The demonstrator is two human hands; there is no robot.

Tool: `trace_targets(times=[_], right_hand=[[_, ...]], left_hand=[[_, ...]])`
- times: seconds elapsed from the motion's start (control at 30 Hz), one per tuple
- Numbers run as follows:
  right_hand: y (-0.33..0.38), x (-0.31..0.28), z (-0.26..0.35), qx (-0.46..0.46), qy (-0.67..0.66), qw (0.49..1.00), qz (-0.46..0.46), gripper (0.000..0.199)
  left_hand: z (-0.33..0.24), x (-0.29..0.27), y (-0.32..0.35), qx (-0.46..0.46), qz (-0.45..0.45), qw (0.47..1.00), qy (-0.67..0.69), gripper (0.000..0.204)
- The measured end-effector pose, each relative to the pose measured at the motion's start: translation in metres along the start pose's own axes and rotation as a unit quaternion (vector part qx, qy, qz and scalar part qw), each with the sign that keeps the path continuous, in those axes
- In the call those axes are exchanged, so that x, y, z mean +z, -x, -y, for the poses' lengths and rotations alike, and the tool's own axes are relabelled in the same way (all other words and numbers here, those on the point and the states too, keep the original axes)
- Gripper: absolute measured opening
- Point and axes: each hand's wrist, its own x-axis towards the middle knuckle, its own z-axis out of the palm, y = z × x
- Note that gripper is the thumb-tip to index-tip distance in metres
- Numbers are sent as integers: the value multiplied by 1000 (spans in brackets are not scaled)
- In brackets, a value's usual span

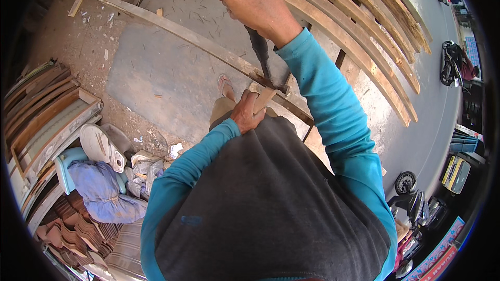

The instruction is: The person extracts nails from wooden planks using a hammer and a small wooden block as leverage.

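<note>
My right hand [255,0] is wrapped around the dark handle of a hammer [258,47], held upright with its head low beside a long narrow plank [177,30]. Whether the head touches the plank, I cannot tell. Close to my body, my left hand [246,113] grips a short pale wood block [264,99] just below the hammer head. That plank runs slantwise from the upper left down under the hammer toward the right. One of my feet [225,84], in a sandal, shows beyond my left hand.
Several long timber beams [359,41] lie side by side at the upper right. Frames [57,130] lean at the left, near a blue bundle [104,190] and stacked roof tiles [78,234]. A grey slab [151,67] covers the ground ahead. A motorcycle [453,62] stands by the road.
</note>
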Motion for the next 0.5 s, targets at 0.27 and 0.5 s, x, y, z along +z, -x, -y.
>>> trace_targets(times=[0.27, 0.5], right_hand=[[-34, 28, -1, 26, -17, 999, 26, 62], [-26, 27, 4, 21, -46, 998, 34, 60]], left_hand=[[-8, 9, -21, 35, -38, 998, -47, 47], [-1, 21, -28, -7, -92, 993, -69, 45]])
